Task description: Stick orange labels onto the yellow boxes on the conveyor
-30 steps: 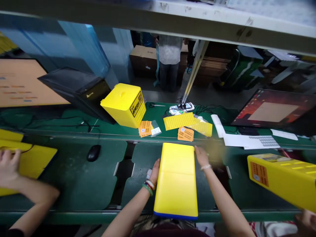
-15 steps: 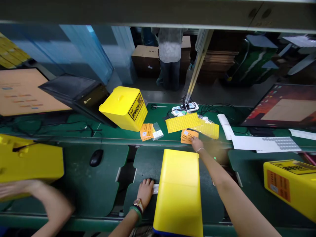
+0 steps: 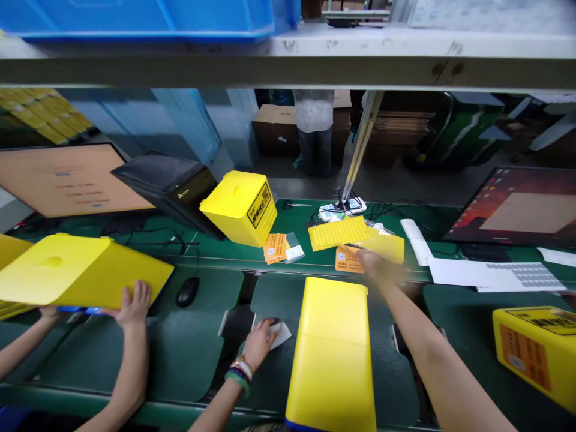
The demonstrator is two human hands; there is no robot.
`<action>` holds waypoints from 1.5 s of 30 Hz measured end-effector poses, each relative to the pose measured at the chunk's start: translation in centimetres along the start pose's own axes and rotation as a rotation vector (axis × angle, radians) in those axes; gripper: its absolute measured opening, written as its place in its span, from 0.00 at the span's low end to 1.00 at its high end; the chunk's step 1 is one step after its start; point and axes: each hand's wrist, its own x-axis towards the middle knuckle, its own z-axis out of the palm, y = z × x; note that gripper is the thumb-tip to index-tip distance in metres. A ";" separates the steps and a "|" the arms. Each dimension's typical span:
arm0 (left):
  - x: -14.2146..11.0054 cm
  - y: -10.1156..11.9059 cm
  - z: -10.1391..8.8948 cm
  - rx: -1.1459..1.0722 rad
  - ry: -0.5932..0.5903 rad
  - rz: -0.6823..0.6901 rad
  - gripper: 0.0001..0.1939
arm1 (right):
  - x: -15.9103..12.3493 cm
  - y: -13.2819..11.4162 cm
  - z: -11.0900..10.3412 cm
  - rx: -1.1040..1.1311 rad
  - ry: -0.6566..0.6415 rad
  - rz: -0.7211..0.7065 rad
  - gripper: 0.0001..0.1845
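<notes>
A tall yellow box (image 3: 330,354) with a blue lower edge stands on the green work surface in front of me, between my forearms. My left hand (image 3: 258,343) is beside its left side, fingers closed on a small white slip (image 3: 281,336); something dark shows at the fingertips. Beyond the box, my right hand (image 3: 372,264) is partly blurred, its fingers pinched at the right edge of a small pile of orange printed cards (image 3: 347,259). Yellow dimpled sheets (image 3: 339,232) lie just behind the cards.
A yellow lidded box (image 3: 243,207), more orange cards (image 3: 274,248) and scissors (image 3: 294,204) are at the back. On the left, a co-worker's hands tilt a yellow box (image 3: 117,270) near a mouse (image 3: 188,291). Another labelled yellow box (image 3: 535,354) stands right. A shelf beam (image 3: 315,69) crosses above.
My right hand went from the box to the orange cards. My left hand left the box's side and now has the white slip. The co-worker's box on the left has been turned and tilted.
</notes>
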 end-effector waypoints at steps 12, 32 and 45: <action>-7.8 18.4 -9.8 -1.417 0.001 0.206 0.14 | -19.3 -9.5 -9.2 -0.086 0.467 -0.858 0.18; -12.8 17.8 -8.3 -1.228 -0.021 0.472 0.11 | -26.3 -17.4 -10.7 0.514 0.135 -0.434 0.07; -12.7 14.8 -8.4 -1.158 0.037 0.506 0.09 | -24.7 -18.2 -9.7 0.966 -0.145 -0.155 0.14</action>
